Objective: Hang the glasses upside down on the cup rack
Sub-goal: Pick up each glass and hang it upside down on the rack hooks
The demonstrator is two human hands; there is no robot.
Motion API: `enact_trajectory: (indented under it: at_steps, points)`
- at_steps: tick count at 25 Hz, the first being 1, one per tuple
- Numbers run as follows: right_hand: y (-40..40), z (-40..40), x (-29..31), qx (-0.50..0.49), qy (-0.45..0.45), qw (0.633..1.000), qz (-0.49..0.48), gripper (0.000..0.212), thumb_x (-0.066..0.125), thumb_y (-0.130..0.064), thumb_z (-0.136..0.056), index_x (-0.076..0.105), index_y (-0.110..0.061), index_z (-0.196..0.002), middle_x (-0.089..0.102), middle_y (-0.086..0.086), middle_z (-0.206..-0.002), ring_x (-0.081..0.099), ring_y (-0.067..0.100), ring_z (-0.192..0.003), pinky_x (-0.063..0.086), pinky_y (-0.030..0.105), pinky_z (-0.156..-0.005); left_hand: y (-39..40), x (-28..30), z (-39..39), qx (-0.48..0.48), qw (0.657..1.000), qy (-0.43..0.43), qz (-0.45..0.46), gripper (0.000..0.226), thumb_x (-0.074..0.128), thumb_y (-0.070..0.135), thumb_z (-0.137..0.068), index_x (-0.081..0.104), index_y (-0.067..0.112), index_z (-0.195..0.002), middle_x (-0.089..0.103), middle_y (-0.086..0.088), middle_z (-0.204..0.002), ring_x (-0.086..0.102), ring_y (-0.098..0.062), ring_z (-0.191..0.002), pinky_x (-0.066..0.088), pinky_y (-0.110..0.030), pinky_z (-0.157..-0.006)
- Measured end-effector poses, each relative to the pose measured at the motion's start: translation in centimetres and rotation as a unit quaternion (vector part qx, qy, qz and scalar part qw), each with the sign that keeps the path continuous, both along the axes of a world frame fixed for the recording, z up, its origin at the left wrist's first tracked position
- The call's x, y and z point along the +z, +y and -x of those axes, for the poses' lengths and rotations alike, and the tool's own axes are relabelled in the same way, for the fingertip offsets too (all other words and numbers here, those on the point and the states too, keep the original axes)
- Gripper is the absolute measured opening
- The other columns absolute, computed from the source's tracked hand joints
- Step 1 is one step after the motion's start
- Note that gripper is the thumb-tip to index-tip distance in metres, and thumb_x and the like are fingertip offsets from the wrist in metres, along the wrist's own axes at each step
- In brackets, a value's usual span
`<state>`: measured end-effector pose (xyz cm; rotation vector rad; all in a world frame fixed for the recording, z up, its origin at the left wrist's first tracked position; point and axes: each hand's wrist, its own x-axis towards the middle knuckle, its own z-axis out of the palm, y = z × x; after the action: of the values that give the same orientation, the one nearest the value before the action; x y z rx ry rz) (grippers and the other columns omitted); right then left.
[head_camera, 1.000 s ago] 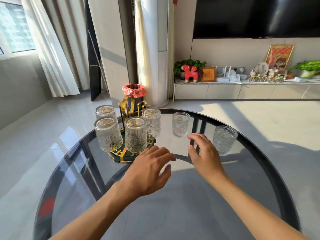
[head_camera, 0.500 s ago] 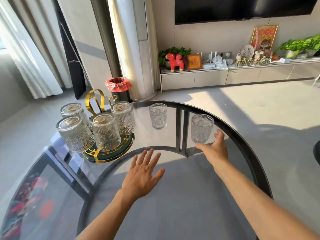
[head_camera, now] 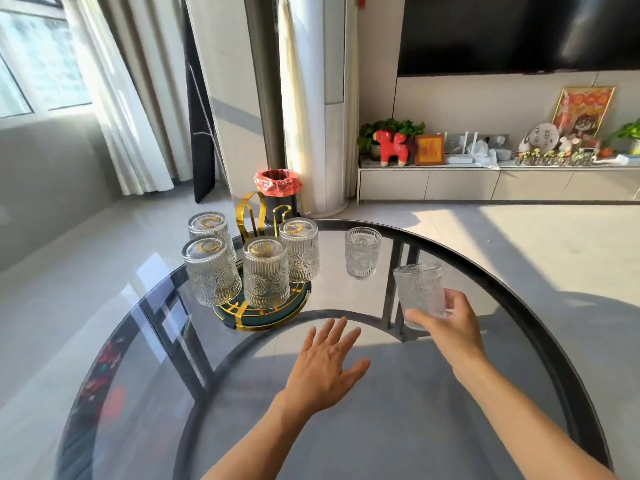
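A gold and dark green cup rack point(head_camera: 266, 315) stands at the back left of the round glass table point(head_camera: 381, 427). Several ribbed glasses point(head_camera: 265, 270) hang upside down on its pegs, and gold hooks at its back stand bare. My right hand point(head_camera: 450, 327) grips a ribbed glass point(head_camera: 419, 289) by its base, upright and slightly tilted, near the table's right side. Another glass point(head_camera: 362, 252) stands upright on the table between that one and the rack. My left hand point(head_camera: 329, 365) hovers flat with fingers spread, in front of the rack.
The table's dark rim point(head_camera: 519, 292) curves close behind my right hand. On the floor beyond the rack stands a bin with a red liner point(head_camera: 278, 188). A low white cabinet point(head_camera: 485, 183) with ornaments runs along the far wall.
My right hand has closed around the nearer glass, which it was only reaching for before. My left hand stays spread in front of the rack. The camera view has shifted.
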<state>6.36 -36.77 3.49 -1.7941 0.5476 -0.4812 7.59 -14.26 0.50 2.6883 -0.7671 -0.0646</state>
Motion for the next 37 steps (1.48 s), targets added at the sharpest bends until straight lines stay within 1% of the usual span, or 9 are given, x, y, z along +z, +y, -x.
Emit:
enact_trajectory:
  at_steps: [2,4,8,12,16,19,26,30,37]
  points:
    - [1.9,0.5,2.1,0.043,-0.060,0.996,-0.052,0.052,0.086,-0.028,-0.060,0.058,-0.030,-0.103,0.064,-0.006,-0.107,0.065,0.007,-0.088,0.048,0.023,-0.064,1.2,2.0,0.6,-0.014,0.998,0.010,0.062,0.047,0.049,0.042,-0.094,0.052,0.027,-0.138,0.037,0.000,-0.156,0.030,-0.020,-0.144,0.024,-0.034,-0.116]
    - [3.8,0.3,4.9,0.065,-0.124,0.981,-0.136,0.045,0.084,-0.020,-0.065,0.061,-0.028,-0.102,0.068,-0.003,-0.103,0.069,0.012,-0.088,0.053,0.027,-0.064,2.8,4.6,1.7,-0.050,0.982,-0.091,0.158,0.026,0.058,0.024,-0.088,0.071,0.022,-0.111,0.063,0.001,-0.129,0.056,-0.018,-0.118,0.048,-0.034,-0.097]
    - [7.2,-2.4,11.3,0.076,-0.191,0.953,-0.222,0.058,0.085,-0.024,-0.064,0.056,-0.015,-0.115,0.068,0.005,-0.104,0.068,0.020,-0.091,0.055,0.031,-0.059,6.5,12.4,0.1,0.012,0.913,-0.297,0.280,0.013,0.060,0.021,-0.083,0.071,0.020,-0.090,0.071,0.007,-0.089,0.060,-0.010,-0.080,0.048,-0.023,-0.069]
    - [10.2,-7.9,18.2,0.088,-0.226,0.968,-0.070,0.057,0.085,-0.039,-0.058,0.057,-0.024,-0.105,0.067,0.005,-0.112,0.067,0.019,-0.097,0.059,0.040,-0.071,12.0,18.3,-7.3,0.124,0.913,-0.316,0.225,0.021,0.056,0.023,-0.090,0.071,0.017,-0.104,0.073,-0.002,-0.107,0.061,-0.022,-0.094,0.042,-0.030,-0.074]
    - [12.9,-14.0,21.6,0.117,-0.193,0.965,0.130,0.052,0.086,-0.034,-0.057,0.058,-0.022,-0.100,0.064,0.003,-0.112,0.060,0.023,-0.104,0.052,0.042,-0.083,14.3,18.9,-13.6,0.012,0.965,-0.257,0.057,0.038,0.045,0.031,-0.100,0.063,0.015,-0.129,0.057,-0.005,-0.140,0.051,-0.026,-0.127,0.040,-0.038,-0.100]
    - [15.1,-17.8,20.5,0.146,-0.119,0.951,0.246,0.052,0.088,-0.027,-0.058,0.059,-0.019,-0.100,0.058,0.000,-0.105,0.055,0.020,-0.099,0.042,0.029,-0.072,14.6,19.0,-16.3,-0.041,0.965,-0.248,0.080,0.041,0.040,0.033,-0.100,0.071,0.009,-0.110,0.070,-0.009,-0.123,0.062,-0.025,-0.111,0.049,-0.036,-0.091]
    - [17.7,-21.0,17.3,0.233,0.031,0.893,0.383,0.044,0.089,-0.022,-0.057,0.059,-0.022,-0.089,0.053,-0.001,-0.093,0.053,0.021,-0.085,0.036,0.027,-0.058,14.9,18.3,-16.8,-0.054,0.956,-0.207,0.200,0.050,0.037,0.039,-0.099,0.067,-0.001,-0.095,0.070,-0.016,-0.094,0.063,-0.017,-0.078,0.047,-0.032,-0.068]
    - [18.2,-22.0,15.4,0.248,0.089,0.880,0.396,0.043,0.089,-0.021,-0.055,0.057,-0.025,-0.083,0.050,-0.008,-0.079,0.051,0.013,-0.073,0.035,0.024,-0.051,15.0,18.3,-16.8,-0.053,0.958,-0.210,0.187,0.056,0.032,0.041,-0.099,0.067,-0.002,-0.092,0.069,-0.023,-0.094,0.064,-0.032,-0.081,0.050,-0.047,-0.069]
    - [18.0,-22.5,15.7,0.304,0.134,0.872,0.359,0.037,0.085,-0.021,-0.062,0.055,-0.025,-0.082,0.056,-0.003,-0.089,0.055,0.016,-0.082,0.040,0.029,-0.058,14.5,18.1,-16.8,-0.031,0.960,-0.214,0.180,0.058,0.029,0.042,-0.099,0.067,-0.002,-0.093,0.070,-0.019,-0.095,0.064,-0.029,-0.082,0.051,-0.048,-0.069]
